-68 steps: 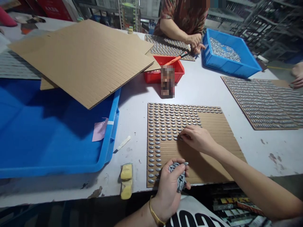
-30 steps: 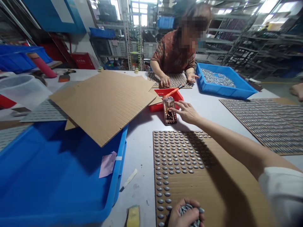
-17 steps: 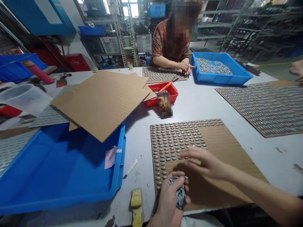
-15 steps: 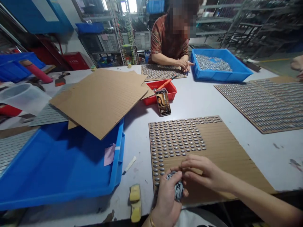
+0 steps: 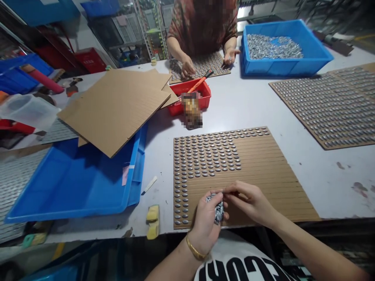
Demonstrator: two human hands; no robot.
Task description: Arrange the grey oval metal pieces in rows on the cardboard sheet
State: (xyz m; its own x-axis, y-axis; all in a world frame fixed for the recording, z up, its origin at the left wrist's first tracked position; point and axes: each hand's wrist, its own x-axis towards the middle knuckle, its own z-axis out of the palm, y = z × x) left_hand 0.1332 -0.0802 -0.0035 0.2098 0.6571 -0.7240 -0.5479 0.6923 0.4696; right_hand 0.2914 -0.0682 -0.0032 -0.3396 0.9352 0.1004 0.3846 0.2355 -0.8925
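My left hand [image 5: 206, 222] is closed around a bunch of small grey metal pieces [image 5: 217, 208] at the near edge of a corrugated cardboard sheet [image 5: 263, 171]. My right hand [image 5: 250, 203] is beside it, fingertips pinched at the top of that bunch. Rows of the same grey oval pieces [image 5: 205, 152] fill the sheet's upper left part and a strip down its left side. The sheet's right and lower parts are bare cardboard.
A phone [image 5: 191, 109] leans on a red tray [image 5: 202, 89]. A large blue bin [image 5: 73, 183] with cardboard sheets [image 5: 114, 105] over it stands left. Across the table a person works beside a blue bin of pieces [image 5: 281, 50]. A filled sheet [image 5: 325, 105] lies right. A yellow sponge [image 5: 152, 220] sits near the edge.
My right hand reached out to the phone, then drew back to the bunch in my left hand. The view has tilted down toward the table.
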